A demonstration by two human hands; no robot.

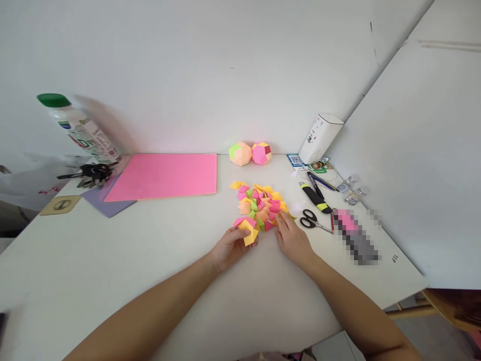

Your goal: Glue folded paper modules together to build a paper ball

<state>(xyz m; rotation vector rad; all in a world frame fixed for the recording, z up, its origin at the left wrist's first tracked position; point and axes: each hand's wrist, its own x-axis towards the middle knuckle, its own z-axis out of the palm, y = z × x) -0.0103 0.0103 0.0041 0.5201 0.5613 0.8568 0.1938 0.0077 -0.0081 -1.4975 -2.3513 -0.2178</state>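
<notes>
A pile of small folded paper pieces (262,203) in yellow, pink, orange and green lies on the white table (150,260). My left hand (230,246) is closed on a yellow folded piece (248,231) at the pile's near left edge. My right hand (292,239) rests at the pile's near right edge, fingertips touching the pieces and pinched on one I cannot make out clearly. Two finished paper balls (250,153) sit against the wall behind the pile.
A pink sheet (165,175) over a purple one lies at the left, with keys (92,173) and a green-capped bottle (80,128). Scissors (313,220), a utility knife (316,196), pens and a white box (320,138) sit on the right. The table's edge runs near right.
</notes>
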